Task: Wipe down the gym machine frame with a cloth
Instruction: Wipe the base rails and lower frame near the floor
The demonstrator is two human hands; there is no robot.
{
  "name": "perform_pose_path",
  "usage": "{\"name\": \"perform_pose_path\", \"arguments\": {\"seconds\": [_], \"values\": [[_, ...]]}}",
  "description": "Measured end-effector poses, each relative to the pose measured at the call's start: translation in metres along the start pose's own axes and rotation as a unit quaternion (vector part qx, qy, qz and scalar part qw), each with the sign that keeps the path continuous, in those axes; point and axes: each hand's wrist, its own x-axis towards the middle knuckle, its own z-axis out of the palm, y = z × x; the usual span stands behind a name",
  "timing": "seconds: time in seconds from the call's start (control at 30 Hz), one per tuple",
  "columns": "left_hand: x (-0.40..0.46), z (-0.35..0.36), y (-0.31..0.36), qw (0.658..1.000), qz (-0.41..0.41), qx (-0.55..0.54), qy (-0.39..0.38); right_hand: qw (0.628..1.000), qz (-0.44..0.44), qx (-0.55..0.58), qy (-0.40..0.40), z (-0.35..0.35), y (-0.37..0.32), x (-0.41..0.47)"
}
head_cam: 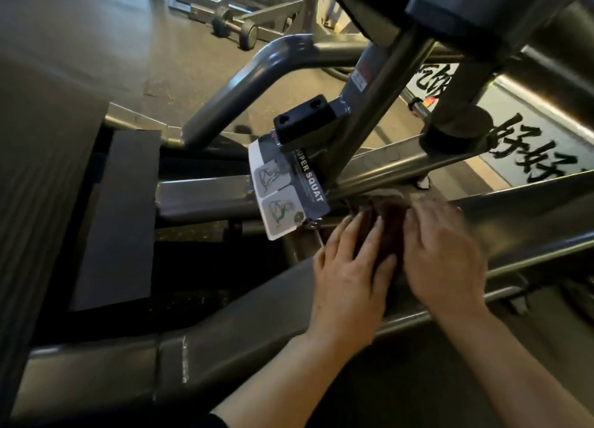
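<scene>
A dark reddish-brown cloth (390, 223) lies on the grey steel beam of the gym machine frame (244, 341), near the joint where several tubes meet. My left hand (348, 267) presses on the cloth's left side with straight, spread fingers. My right hand (445, 254) lies flat over its right side and is blurred by motion. Most of the cloth is hidden under both hands.
A "SUPER SQUAT" instruction placard (286, 190) hangs just left of the hands. A black rubber stop block (302, 119) sits above it. A dark foot platform (119, 215) lies at left. A curved tube (257, 74) and padded parts (482, 6) rise above.
</scene>
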Motion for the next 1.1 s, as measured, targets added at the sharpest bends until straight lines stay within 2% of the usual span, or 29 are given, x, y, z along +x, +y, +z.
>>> {"name": "perform_pose_path", "arguments": {"seconds": [0.07,0.2,0.33,0.47,0.6,0.67,0.73,0.77,0.83,0.87,0.9,0.97,1.1], "values": [[0.005,0.000,-0.006,0.999,-0.019,0.006,0.027,0.998,-0.019,-0.053,-0.019,0.008,0.002,-0.004],[0.029,-0.006,-0.008,0.985,-0.141,-0.076,0.060,0.996,-0.017,-0.080,-0.020,0.009,-0.002,-0.003],[0.023,-0.006,0.001,0.984,-0.117,-0.096,0.090,0.996,-0.015,-0.085,-0.029,0.011,-0.003,-0.004],[0.014,-0.006,0.001,0.987,-0.090,-0.039,0.131,0.996,-0.031,-0.077,-0.038,0.009,-0.001,-0.003],[0.014,-0.006,0.013,0.981,-0.114,0.011,0.157,0.997,-0.038,-0.053,-0.046,0.006,0.000,-0.001],[0.016,-0.010,0.019,0.980,-0.134,0.036,0.145,0.997,-0.033,-0.050,-0.050,0.003,0.000,0.000],[0.026,-0.016,0.018,0.976,-0.179,-0.027,0.123,0.996,-0.032,-0.051,-0.061,0.003,-0.001,0.001],[0.034,-0.022,0.018,0.964,-0.213,-0.107,0.120,0.996,-0.032,-0.044,-0.069,0.003,-0.002,0.002],[0.054,-0.030,0.020,0.913,-0.255,-0.292,0.125,0.996,-0.033,-0.003,-0.078,0.001,-0.003,0.005],[0.064,-0.034,0.021,0.891,-0.254,-0.354,0.124,0.994,-0.022,0.053,-0.090,-0.004,-0.005,0.009],[0.074,-0.038,0.023,0.882,-0.241,-0.386,0.122,0.985,-0.007,0.130,-0.114,-0.011,-0.008,0.017],[0.093,-0.050,0.025,0.884,-0.202,-0.408,0.105,0.955,0.026,0.262,-0.138,-0.023,-0.017,0.037],[0.129,-0.063,0.003,0.879,-0.204,-0.416,0.113,0.957,0.051,0.262,-0.112,-0.012,-0.035,0.094]]}}
